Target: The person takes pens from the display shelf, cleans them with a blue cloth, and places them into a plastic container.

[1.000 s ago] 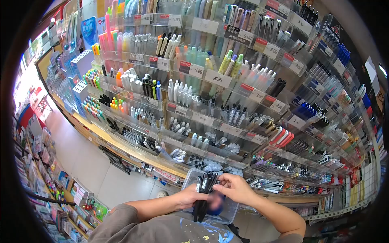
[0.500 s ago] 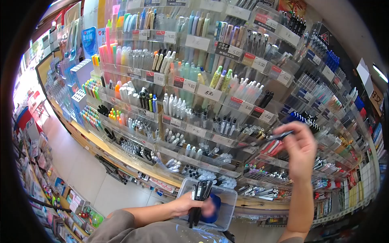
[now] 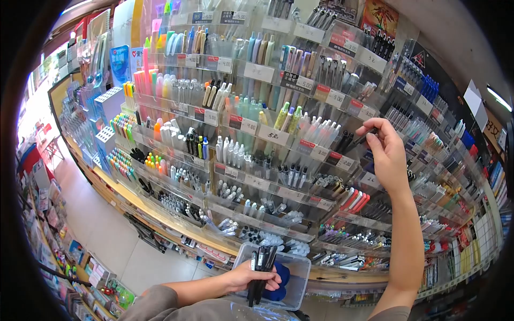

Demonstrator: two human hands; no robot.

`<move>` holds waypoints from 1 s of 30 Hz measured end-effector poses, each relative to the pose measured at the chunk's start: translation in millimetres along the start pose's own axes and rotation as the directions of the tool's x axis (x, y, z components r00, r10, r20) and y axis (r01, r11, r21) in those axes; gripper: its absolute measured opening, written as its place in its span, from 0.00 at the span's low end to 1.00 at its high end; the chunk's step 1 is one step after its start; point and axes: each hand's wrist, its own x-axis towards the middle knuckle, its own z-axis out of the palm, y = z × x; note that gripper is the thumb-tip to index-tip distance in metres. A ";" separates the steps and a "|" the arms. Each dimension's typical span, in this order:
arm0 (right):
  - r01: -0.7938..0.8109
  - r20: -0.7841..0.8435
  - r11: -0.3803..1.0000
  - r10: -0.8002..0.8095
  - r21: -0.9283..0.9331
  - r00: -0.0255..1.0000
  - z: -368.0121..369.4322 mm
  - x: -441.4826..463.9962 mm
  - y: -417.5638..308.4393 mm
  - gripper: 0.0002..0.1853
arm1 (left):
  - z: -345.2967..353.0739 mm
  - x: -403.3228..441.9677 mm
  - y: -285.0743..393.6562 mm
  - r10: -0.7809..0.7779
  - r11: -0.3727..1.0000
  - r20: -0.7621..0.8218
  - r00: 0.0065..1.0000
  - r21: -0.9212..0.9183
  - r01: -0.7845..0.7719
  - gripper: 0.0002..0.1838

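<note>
My left hand (image 3: 257, 278) is wrapped round a bundle of black pens (image 3: 261, 267), above a clear plastic bin (image 3: 303, 278) with a dark blue object (image 3: 281, 278) in it. My right hand (image 3: 384, 150) is raised to the rack at the right, fingers pinched on a dark pen (image 3: 360, 140). That pen is beside a compartment holding other black pens (image 3: 345, 140), just above a 2.00 price label (image 3: 341, 160). My fingers hide part of the pen.
A tiered clear acrylic rack (image 3: 257, 179) full of pens and markers spans the view. Below it runs a wooden ledge (image 3: 176, 222). Shelves of small goods (image 3: 69, 257) stand at the lower left, beside a tiled floor (image 3: 118, 241).
My right hand left the bundle with a dark pen, swung right, and has risen to the black-pen compartment. My left hand has stayed low with the bundle. The view has shifted.
</note>
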 end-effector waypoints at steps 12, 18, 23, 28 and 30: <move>-0.088 0.219 0.968 0.140 -0.234 0.966 5.7 4.7 1.5 0.13 | -1.4 1.3 0.8 0.007 1.000 0.022 1.000 -0.020 -0.006 0.12; -0.021 0.184 0.966 0.070 -0.259 0.980 7.0 1.9 2.0 0.14 | -3.6 3.1 -0.1 -0.013 1.000 0.041 0.999 -0.020 0.014 0.12; 0.165 -0.140 0.958 -0.202 -0.234 0.969 21.1 -24.4 -14.8 0.07 | -2.0 2.7 2.7 -0.030 0.999 0.092 0.995 -0.036 0.033 0.14; 0.091 0.474 0.990 -0.027 -0.111 0.880 64.6 -101.0 -15.3 0.11 | -0.6 2.5 2.5 -0.024 0.999 0.117 0.993 -0.039 0.028 0.18; -0.035 0.634 0.994 0.092 -0.101 0.768 84.5 -138.1 0.1 0.13 | 0.0 2.6 3.5 -0.028 0.998 0.151 0.988 -0.057 0.037 0.19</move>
